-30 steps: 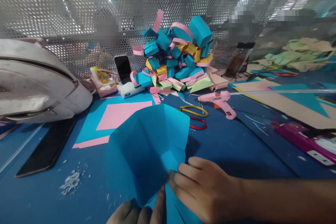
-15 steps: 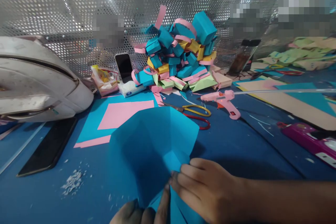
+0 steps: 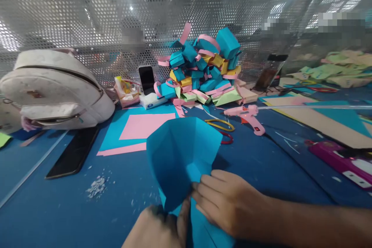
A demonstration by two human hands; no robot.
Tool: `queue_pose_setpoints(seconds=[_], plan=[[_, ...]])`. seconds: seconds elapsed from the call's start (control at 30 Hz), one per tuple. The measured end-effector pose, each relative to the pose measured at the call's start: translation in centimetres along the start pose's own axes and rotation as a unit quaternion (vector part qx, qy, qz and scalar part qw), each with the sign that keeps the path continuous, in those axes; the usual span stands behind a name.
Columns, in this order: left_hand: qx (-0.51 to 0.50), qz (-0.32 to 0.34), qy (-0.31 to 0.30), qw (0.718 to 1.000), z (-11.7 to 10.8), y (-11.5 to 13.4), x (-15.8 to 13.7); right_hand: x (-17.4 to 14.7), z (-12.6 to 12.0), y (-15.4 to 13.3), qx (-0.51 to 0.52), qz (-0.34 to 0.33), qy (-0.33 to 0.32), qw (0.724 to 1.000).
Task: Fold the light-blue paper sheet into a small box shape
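A creased sheet of blue paper (image 3: 183,145) stands up in a curved, folded shape at the front of the table. My right hand (image 3: 222,201) presses on its lower fold from the right, fingers curled against the paper. My left hand (image 3: 158,226) is at the bottom edge, closed on the lower left part, with its index finger pointing up along the crease beside the right fingertips. The left fingers are partly hidden. Behind the paper lie scissors with one yellow and one red handle (image 3: 222,125), their blades covered by the sheet.
A heap of folded paper boxes (image 3: 200,68) rests by the perforated metal panel (image 3: 162,4). To the right are a pink glue gun (image 3: 247,116) and a magenta power strip (image 3: 340,161). A black phone (image 3: 74,151), paper scraps (image 3: 97,186) and a white backpack (image 3: 58,89) are left.
The left side of the blue paper has come inward, making the shape narrower. Both hands stay on the fold. The whole view has shifted slightly, showing more of the backpack.
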State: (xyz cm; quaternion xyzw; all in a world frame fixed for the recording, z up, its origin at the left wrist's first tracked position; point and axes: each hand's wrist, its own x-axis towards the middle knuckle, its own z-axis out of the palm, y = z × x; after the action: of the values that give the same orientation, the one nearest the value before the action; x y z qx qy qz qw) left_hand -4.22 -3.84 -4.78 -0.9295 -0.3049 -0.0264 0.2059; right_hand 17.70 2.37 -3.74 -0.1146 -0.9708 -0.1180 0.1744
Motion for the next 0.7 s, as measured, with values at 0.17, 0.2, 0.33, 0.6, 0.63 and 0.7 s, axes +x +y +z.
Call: queue_pose_setpoints(seconds=[0.17, 0.2, 0.33, 0.6, 0.63, 0.7], plan=[[0.033, 0.001, -0.009, 0.999, -1.2, 0.3, 0.1, 0.5, 0.0, -0.9, 0.049, 0.03, -0.035, 0.998], [0.037, -0.004, -0.009, 0.999, -1.2, 0.5, 0.0, 0.7, -0.1, -1.0, 0.064, 0.041, -0.042, 0.996], [0.062, -0.03, 0.007, 0.998, -0.5, 1.6, -1.0, 1.5, -0.5, -1.3, 0.099, 0.079, -0.085, 0.988], [0.1, -0.052, 0.021, 0.993, -1.4, 2.4, -1.9, 4.7, -0.8, -1.7, 0.098, 0.088, -0.192, 0.973], [0.099, -0.055, 0.02, 0.993, -1.8, 2.5, -1.9, 5.1, -0.7, -1.7, 0.099, 0.08, -0.198, 0.972], [0.095, -0.062, 0.023, 0.993, -2.4, 2.6, -1.8, 5.7, -0.3, -1.6, 0.098, 0.065, -0.208, 0.971]])
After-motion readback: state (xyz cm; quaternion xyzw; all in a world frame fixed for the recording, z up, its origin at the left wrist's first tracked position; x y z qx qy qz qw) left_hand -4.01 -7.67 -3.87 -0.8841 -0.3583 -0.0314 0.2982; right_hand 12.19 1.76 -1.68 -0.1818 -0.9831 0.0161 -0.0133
